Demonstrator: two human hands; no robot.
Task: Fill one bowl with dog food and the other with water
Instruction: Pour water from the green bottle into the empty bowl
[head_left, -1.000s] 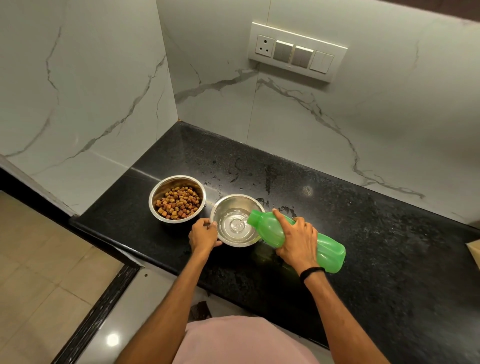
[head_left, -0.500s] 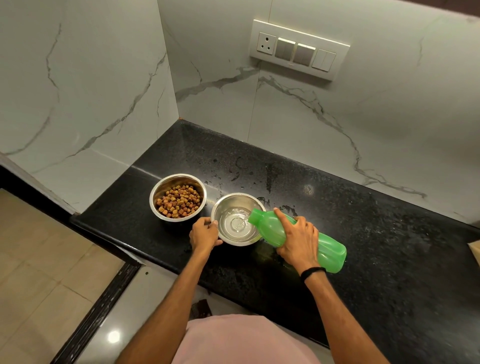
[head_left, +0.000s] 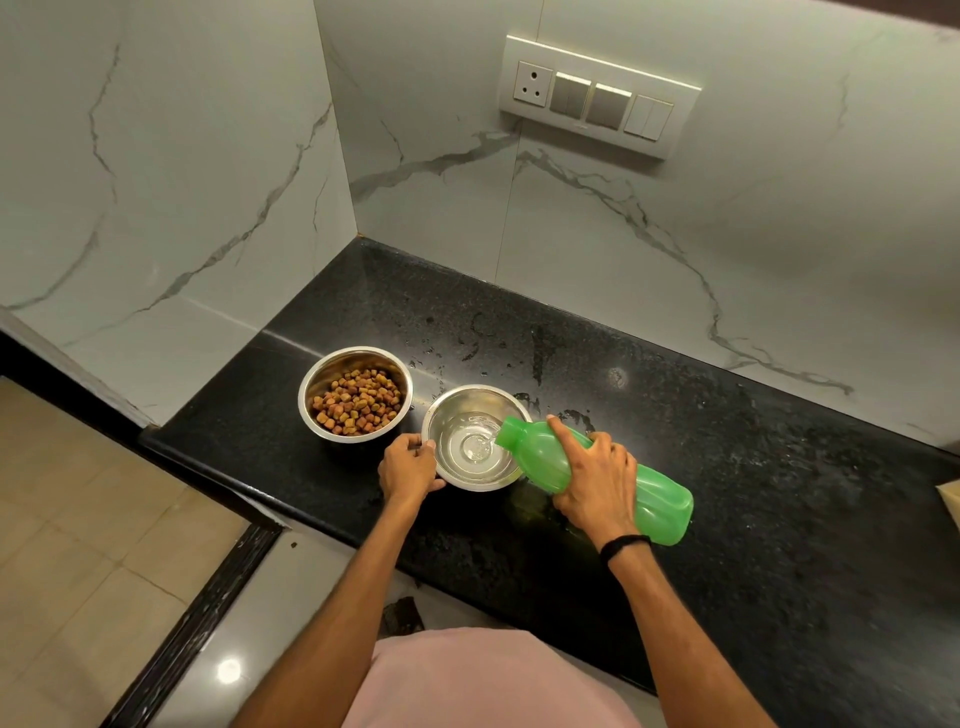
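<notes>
Two steel bowls stand side by side on the black countertop (head_left: 727, 467). The left bowl (head_left: 317, 379) holds brown dog food (head_left: 358, 402). The right bowl (head_left: 457, 402) has clear water in its bottom. My right hand (head_left: 597, 480) grips a green plastic bottle (head_left: 660, 499), tipped nearly flat, with its open mouth over the right bowl's rim and a thin stream of water running out. My left hand (head_left: 408, 467) holds the right bowl's near-left rim.
White marble walls close the corner behind and to the left of the bowls. A switch panel (head_left: 597, 96) sits on the back wall. Water splashes mark the counter behind the bowls. The counter's front edge runs just below my hands, with tiled floor (head_left: 78, 545) beyond.
The water level in the right bowl has risen slightly as the bottle keeps pouring. Both hands hold their places.
</notes>
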